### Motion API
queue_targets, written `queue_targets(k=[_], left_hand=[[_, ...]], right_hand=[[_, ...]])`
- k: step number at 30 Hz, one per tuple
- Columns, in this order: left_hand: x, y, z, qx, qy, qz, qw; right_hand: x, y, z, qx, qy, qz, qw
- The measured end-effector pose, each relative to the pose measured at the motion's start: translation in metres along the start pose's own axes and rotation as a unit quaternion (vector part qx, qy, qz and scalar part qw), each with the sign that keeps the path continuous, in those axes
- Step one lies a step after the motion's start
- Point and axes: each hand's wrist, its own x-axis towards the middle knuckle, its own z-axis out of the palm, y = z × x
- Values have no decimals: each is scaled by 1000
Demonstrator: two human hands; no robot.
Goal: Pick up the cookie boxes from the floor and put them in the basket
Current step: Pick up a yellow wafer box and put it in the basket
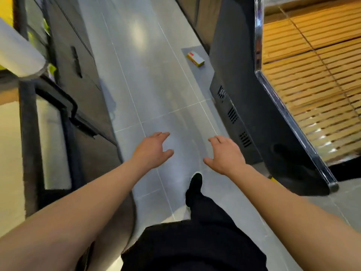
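Observation:
One cookie box [195, 58], yellow with a white face and a red patch, lies flat on the grey tiled floor far ahead, close to the dark cabinet on the right. My left hand [151, 150] and my right hand [224, 154] are both held out in front of me over the floor, fingers relaxed and spread, holding nothing. The box is well beyond both hands. No basket is in view.
A narrow aisle of grey floor tiles [156, 85] runs ahead. Dark cabinets with a handle [64, 98] line the left. A dark display unit [254, 106] with vents and wooden slats [316, 75] bounds the right. My black shoe [196, 181] steps forward.

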Motion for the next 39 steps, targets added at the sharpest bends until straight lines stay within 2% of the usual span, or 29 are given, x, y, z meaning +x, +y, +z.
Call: queue_targets(k=[3,8,15,21,27,35,39], left_hand=[[65,13,-28,5,-12,4,1000],[160,20,-75,-34,11,-28,999],[324,-9,-160,-37,33,-9,999],[489,-53,-259,-17,6,46,999],[633,-61,-338,10,-24,84,996],[844,-45,-391,81,-40,125,988],[951,-27,-400,101,-89,111,985]], right_hand=[[61,20,-32,4,-19,-2,1000],[167,37,-86,-18,-39,-26,999],[349,20,-153,-29,-33,-38,998],[505,-12,-221,-11,-31,7,999],[620,-16,-289,18,-19,54,998],[802,29,-333,67,-26,111,991],[892,59,-354,118,-72,157,978]])
